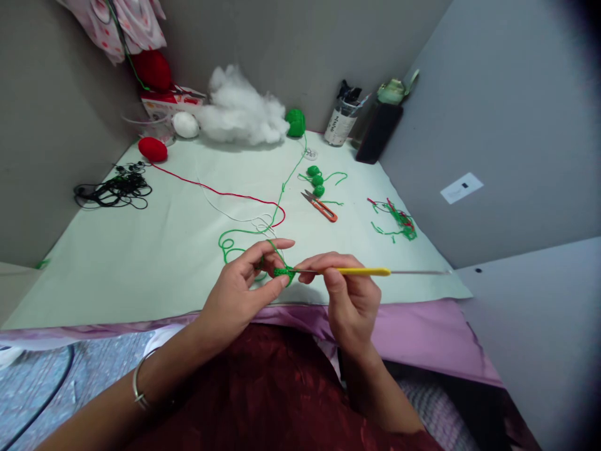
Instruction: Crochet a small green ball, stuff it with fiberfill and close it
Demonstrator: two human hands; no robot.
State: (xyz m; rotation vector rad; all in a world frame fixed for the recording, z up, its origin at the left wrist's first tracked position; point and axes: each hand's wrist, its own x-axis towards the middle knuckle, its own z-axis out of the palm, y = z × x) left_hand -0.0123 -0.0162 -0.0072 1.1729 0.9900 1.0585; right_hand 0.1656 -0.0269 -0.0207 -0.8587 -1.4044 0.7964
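My left hand pinches a small green crochet piece between thumb and fingers, just above the table's front edge. Green yarn runs over the left fingers and loops on the table beside them. In my right hand is a crochet hook with a yellow grip, held level like a pencil. The hook's left tip meets the green piece; whether it is inside a stitch is too small to tell. Its bare metal end points right.
Orange thread snips lie beyond my hands, beside several green crocheted balls. Yarn scraps lie right, black cord left. Along the back are white stuffing, a green yarn ball, a red ball and a phone.
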